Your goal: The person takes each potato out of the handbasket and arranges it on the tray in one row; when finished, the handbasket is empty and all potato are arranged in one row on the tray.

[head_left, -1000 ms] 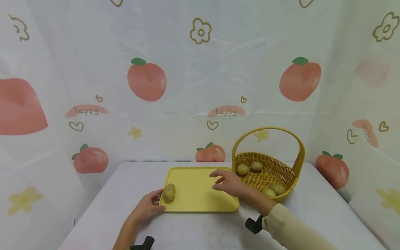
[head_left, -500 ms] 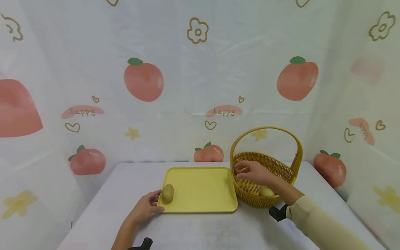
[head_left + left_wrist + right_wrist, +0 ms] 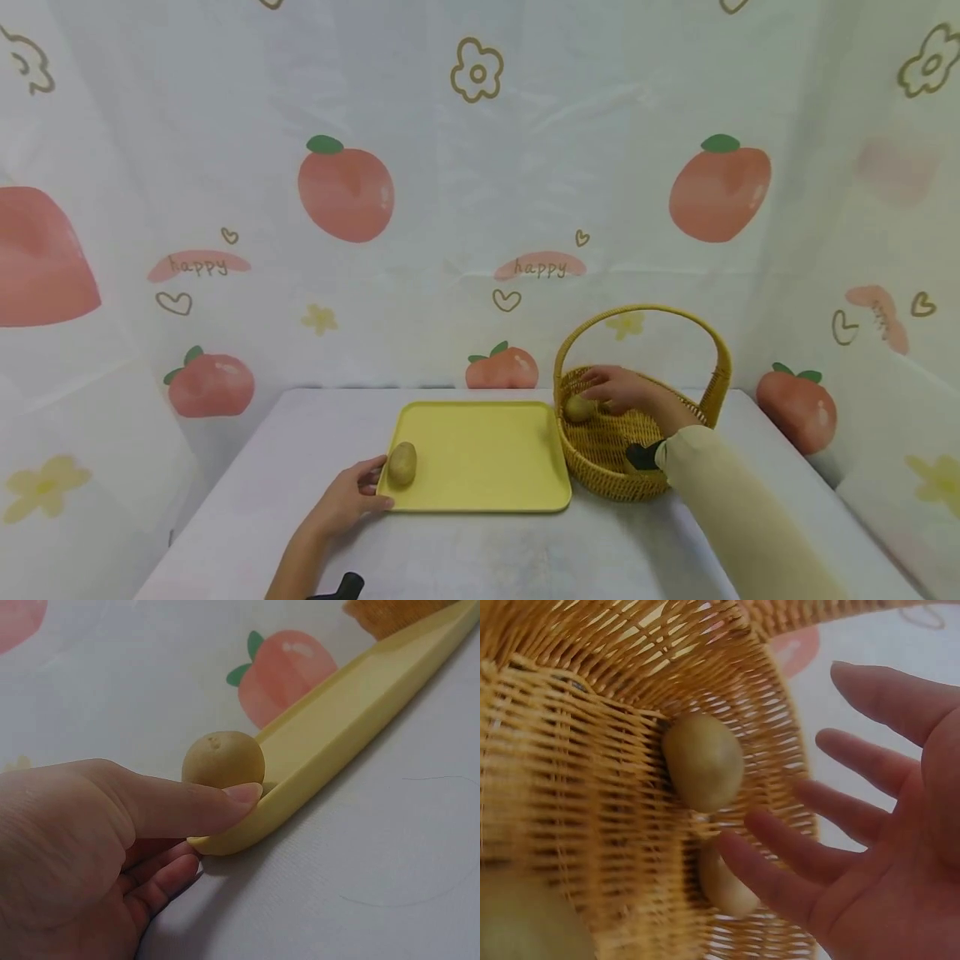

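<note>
My left hand [image 3: 343,500] pinches the left edge of a yellow tray [image 3: 483,457], thumb on the rim and fingers below it. Close to that thumb, a potato [image 3: 402,464] lies on the tray's left end. My right hand [image 3: 624,390] is over the inside of a yellow wicker basket [image 3: 609,485], its fingers spread and holding nothing. Near it in the head view is a potato [image 3: 579,408]. From the right wrist I see two potatoes, an upper one [image 3: 703,761] and a lower one [image 3: 727,883] partly behind the fingers, plus a blurred potato [image 3: 529,922] at the corner.
The basket stands to the right of the tray, and its tall arched handle [image 3: 645,307] rises over the opening. A white cloth covers the table [image 3: 450,554]. Behind it hangs a curtain [image 3: 442,325] printed with fruit.
My right hand has moved right from above the tray to the basket, then farther back inside it. My left hand stays on the tray edge, and the potato there has not moved.
</note>
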{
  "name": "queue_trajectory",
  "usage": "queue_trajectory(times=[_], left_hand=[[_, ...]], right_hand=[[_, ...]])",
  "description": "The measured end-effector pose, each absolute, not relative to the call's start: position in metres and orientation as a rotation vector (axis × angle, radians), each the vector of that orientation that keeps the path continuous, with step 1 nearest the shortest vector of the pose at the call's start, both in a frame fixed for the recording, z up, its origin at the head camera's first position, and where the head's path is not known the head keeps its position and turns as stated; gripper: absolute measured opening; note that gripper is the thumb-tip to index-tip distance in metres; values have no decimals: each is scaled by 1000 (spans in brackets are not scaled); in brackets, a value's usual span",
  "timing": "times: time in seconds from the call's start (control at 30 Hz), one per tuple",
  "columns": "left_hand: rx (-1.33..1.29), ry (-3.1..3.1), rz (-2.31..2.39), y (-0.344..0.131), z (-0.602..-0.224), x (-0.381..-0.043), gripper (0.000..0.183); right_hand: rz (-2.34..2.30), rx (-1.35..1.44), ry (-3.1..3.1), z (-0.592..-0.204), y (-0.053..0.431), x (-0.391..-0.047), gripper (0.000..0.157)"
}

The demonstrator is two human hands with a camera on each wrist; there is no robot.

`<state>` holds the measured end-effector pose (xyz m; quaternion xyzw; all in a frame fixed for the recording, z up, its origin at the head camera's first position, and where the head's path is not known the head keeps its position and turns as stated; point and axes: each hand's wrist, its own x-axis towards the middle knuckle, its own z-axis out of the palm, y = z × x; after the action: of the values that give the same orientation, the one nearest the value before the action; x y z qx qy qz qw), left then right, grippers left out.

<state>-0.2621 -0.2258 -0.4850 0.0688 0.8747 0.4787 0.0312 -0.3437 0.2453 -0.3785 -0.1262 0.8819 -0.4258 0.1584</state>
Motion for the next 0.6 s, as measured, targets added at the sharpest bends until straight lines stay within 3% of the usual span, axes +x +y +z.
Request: queue_trajectory(times=[0.6], left_hand=[[236,2693,1493,-229,-487,-261,77]], right_hand=[[-785,-456,2647,-410,220,-359,47]])
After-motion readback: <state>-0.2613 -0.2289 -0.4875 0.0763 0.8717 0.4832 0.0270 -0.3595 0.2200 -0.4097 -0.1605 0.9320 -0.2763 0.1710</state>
